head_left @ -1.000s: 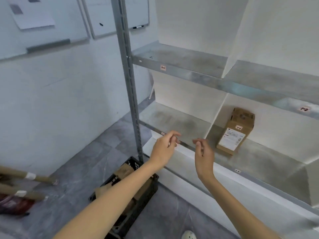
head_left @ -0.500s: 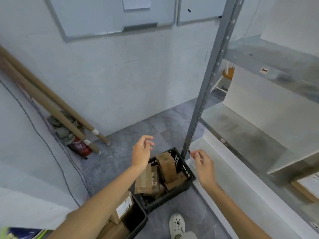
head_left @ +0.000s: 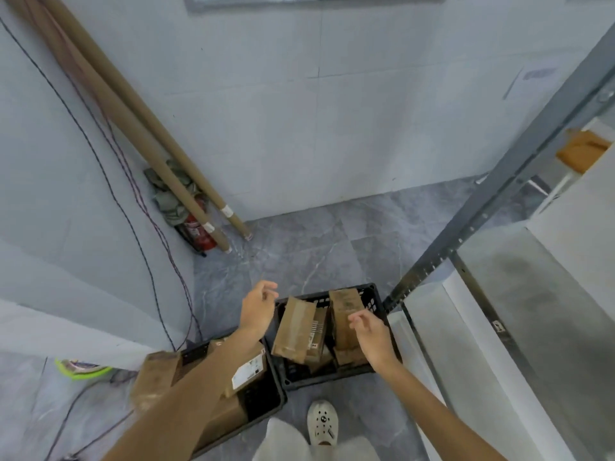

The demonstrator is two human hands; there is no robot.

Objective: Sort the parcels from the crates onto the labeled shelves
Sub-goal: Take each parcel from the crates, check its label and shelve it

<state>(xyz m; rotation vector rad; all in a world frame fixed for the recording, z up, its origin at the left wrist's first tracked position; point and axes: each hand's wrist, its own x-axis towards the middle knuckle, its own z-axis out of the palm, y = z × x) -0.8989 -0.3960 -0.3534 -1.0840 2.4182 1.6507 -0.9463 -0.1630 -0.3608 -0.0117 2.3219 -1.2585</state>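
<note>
- Shoe [head_left: 322, 423] and trouser leg at bottom centre: the person stands right at the crates, looking down into them.
- Nearer crate [head_left: 266, 399], lower left of centre: black, with brown parcels inside. One labelled parcel [head_left: 248, 371] shows a white shipping label; the left forearm crosses over this crate and hides part of it.
- Farther crate [head_left: 377, 296], centre of frame: black, packed with parcels on end. A tilted parcel [head_left: 294, 329] leans at its left side; an upright parcel [head_left: 346, 307] stands at its right, just under the right fingertips.
- Left hand [head_left: 256, 309]: empty, fingers loosely spread, over the left rim of the farther crate, just beside the tilted parcel; contact not evident.
- Right hand [head_left: 371, 332]: empty, fingers part curled and narrow, above the upright parcel; whether it touches cannot be told.
- Step in hand, as judged: reach-in to pick one parcel from the farther crate. No parcel lifted yet.
- Shelf [head_left: 539, 294] at right of frame with a small edge label [head_left: 498, 326]; grey upright post [head_left: 466, 227] rises diagonally to upper right.
- Next move, as judged: close both hands on one parcel, draw it straight up clear of its neighbours, read its marking, then match it to a shelf label. Parcels are packed tight, so neighbours may tip.
- Far corner, upper left: cardboard tubes [head_left: 133, 121] lean on the wall.
</note>
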